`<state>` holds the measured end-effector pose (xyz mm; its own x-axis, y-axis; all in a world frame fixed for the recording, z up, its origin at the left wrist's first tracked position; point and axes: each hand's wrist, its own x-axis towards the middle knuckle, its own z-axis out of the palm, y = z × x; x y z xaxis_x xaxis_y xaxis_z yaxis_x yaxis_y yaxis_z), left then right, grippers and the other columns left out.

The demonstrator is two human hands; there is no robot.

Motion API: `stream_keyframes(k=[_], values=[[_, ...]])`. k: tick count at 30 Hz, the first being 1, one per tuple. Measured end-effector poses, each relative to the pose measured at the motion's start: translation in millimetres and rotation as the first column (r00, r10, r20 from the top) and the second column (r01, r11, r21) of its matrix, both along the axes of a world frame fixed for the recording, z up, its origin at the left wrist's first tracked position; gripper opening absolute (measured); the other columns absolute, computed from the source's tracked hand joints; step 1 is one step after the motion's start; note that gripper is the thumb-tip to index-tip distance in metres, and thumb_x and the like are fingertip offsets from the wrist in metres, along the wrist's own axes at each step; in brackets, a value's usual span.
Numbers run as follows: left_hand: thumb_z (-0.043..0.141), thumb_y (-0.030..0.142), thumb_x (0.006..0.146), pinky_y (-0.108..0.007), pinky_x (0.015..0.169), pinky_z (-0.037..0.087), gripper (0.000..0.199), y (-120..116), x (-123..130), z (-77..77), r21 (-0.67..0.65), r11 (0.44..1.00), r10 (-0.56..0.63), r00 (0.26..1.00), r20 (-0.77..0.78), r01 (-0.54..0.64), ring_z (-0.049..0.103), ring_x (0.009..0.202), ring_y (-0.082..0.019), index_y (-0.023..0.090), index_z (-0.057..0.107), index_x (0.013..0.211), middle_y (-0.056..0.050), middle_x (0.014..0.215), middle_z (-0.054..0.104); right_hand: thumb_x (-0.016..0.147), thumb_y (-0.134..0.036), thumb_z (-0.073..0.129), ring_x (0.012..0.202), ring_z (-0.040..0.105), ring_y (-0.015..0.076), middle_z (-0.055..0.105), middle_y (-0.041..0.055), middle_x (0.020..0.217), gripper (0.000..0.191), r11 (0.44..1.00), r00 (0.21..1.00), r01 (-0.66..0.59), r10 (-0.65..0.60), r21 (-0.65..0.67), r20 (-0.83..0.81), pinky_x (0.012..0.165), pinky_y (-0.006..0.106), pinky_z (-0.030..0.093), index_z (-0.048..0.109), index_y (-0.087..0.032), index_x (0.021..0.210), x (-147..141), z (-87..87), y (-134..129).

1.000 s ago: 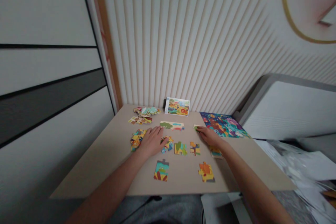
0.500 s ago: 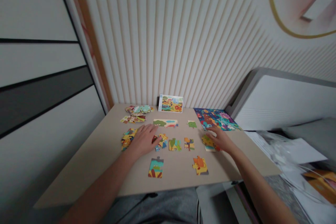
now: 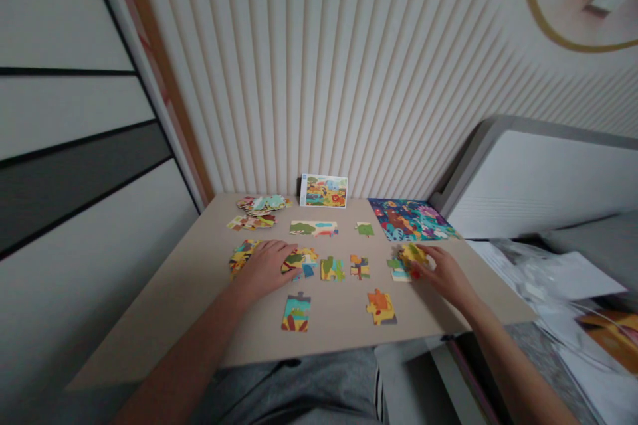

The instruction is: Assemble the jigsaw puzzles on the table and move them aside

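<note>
Nearest on the table (image 3: 343, 345) lie a crocodile piece (image 3: 296, 313) and an orange piece (image 3: 381, 309), well apart. Beyond, the right hand (image 3: 445, 272) grips a yellow piece (image 3: 413, 254) by finger and thumb, above a blue-green piece (image 3: 397, 270). Left hand (image 3: 264, 269) lies over loose pieces (image 3: 242, 254); its grip cannot be told. Step in hand, judged: picking out puzzle pieces. Next move calls for lifting the yellow piece clear of its neighbour. Farthest, a picture box (image 3: 323, 190) stands upright; contents, if any, unseen.

You have two hands (image 3: 266, 267), one bench (image 3: 339, 309), one picture card (image 3: 323, 190), one dark-blue picture sheet (image 3: 411, 219), two near-edge puzzle pieces (image 3: 296, 313); piled pieces (image 3: 266, 203) uncountable.
</note>
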<state>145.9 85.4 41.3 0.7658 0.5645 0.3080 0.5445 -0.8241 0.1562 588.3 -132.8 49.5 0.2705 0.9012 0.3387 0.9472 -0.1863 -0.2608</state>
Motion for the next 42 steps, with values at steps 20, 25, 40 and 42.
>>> stream_keyframes(k=[20,25,40,42], values=[[0.051,0.049,0.099,-0.043,0.101,0.042,0.042,-2.1,3.0,0.8,-0.008,1.000,0.019,1.000,-0.007,-0.019,0.063,0.112,-0.029,0.019,0.065,0.125,-0.012,0.118,0.072,0.090,-0.051,0.061,0.141,0.045,0.0333,0.054,0.0076,0.150,0.055,0.972,0.987,-0.154,0.159,-0.178,0.014,0.115,0.055,0.037,0.058,-0.032,0.141,-15.3,-14.0,-21.0],[0.054,0.046,0.098,-0.042,0.102,0.042,0.039,-5.0,5.0,0.3,-0.035,0.999,-0.020,1.000,0.020,0.021,0.063,0.113,-0.028,0.020,0.065,0.125,-0.011,0.120,0.071,0.090,-0.047,0.061,0.147,0.038,0.0330,0.049,0.0083,0.154,0.059,0.933,0.977,-0.213,0.210,-0.291,-0.044,0.119,0.062,0.023,0.051,-0.033,0.147,-26.3,-1.8,3.6],[0.055,0.046,0.097,-0.041,0.105,0.042,0.040,-5.0,4.4,-1.8,-0.046,0.999,-0.027,0.999,0.027,0.028,0.061,0.115,-0.027,0.020,0.064,0.127,-0.011,0.122,0.069,0.080,-0.050,0.074,0.130,0.053,0.0361,0.062,0.0129,0.136,0.069,0.828,0.917,-0.387,0.392,-0.406,-0.075,0.118,0.061,0.023,0.056,-0.032,0.144,-39.8,35.4,40.5],[0.055,0.046,0.097,-0.041,0.105,0.042,0.041,-5.3,4.3,-1.3,-0.047,0.998,-0.028,0.999,0.028,0.029,0.061,0.116,-0.027,0.020,0.064,0.127,-0.011,0.122,0.069,0.083,-0.053,0.071,0.123,0.057,0.0334,0.062,0.0135,0.132,0.067,0.851,0.911,-0.411,0.382,-0.325,-0.153,0.112,0.054,0.038,0.056,-0.029,0.145,-50.1,40.8,43.1]])
